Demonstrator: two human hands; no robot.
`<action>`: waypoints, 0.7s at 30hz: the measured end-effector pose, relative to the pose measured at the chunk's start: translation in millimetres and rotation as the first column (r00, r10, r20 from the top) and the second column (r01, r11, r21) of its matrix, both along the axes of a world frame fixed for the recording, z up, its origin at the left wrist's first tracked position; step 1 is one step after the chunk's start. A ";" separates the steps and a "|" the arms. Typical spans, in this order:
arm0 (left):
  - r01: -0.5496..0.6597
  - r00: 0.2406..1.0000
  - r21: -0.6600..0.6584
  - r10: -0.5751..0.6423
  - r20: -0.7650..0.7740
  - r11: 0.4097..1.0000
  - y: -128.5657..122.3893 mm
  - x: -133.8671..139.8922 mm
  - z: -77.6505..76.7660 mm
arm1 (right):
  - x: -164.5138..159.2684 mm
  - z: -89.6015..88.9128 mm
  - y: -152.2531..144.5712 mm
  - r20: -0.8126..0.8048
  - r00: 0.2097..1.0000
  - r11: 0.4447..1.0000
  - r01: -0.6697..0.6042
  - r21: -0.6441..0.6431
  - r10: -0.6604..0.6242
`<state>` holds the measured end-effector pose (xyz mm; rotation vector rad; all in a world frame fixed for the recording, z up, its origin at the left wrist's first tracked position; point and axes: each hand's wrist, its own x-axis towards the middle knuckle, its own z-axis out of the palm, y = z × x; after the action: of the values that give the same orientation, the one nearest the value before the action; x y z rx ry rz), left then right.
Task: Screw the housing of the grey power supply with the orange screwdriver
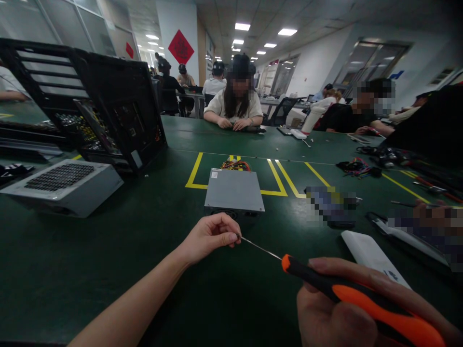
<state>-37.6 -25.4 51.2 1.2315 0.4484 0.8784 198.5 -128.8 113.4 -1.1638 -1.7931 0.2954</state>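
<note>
My right hand (336,308) is wrapped round the orange and black handle of a screwdriver (379,308), whose thin shaft points left and away from me. At the shaft's tip, my left hand (217,233) is closed in a pinch. Thumb and fingertips meet there on something too small to make out. Just beyond the left hand, a grey power supply unit (235,189) lies flat on the green table (173,299). Its bundle of coloured cables (236,165) sticks out at the far side.
To the left stand a black computer case (119,111) and another power supply unit (68,183) with a perforated grille. A white object (372,255) lies behind my right hand. Cables (358,167) and tools lie at right. One person (235,103) sits across the table, another (352,115) farther right.
</note>
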 end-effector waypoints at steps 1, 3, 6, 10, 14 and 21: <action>0.001 1.000 0.004 -0.001 0.001 1.000 0.2 -0.1 -0.3 | 5.6 1.1 0.6 0.006 0.999 0.999 -0.044 -0.030 0.044; 0.006 1.000 0.011 -0.006 0.001 1.000 0.7 -0.5 -1.2 | 9.1 0.7 0.9 -0.060 0.998 0.999 -0.034 -0.025 0.033; 0.016 1.000 0.020 -0.016 -0.005 1.000 1.7 -1.3 -2.8 | 4.2 -4.8 -2.1 -0.147 0.988 0.996 0.048 0.069 -0.038; 0.025 0.999 0.048 -0.023 -0.033 0.999 2.5 -2.9 -4.0 | -6.9 -12.2 -8.2 -0.109 0.994 1.000 -0.011 0.027 0.014; 0.055 0.996 0.058 -0.050 -0.076 0.997 2.2 -4.4 -2.0 | -21.4 -13.4 -8.8 -0.109 0.994 0.992 0.036 0.121 -0.023; 0.189 0.978 0.042 -0.184 -0.103 0.981 -0.2 -3.9 2.6 | -27.2 -5.3 -11.3 -0.025 0.997 0.970 -0.064 0.236 0.072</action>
<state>-41.5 -25.6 53.8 1.3454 0.3834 0.6751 171.4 -140.2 108.0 -0.9270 -1.7864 0.1365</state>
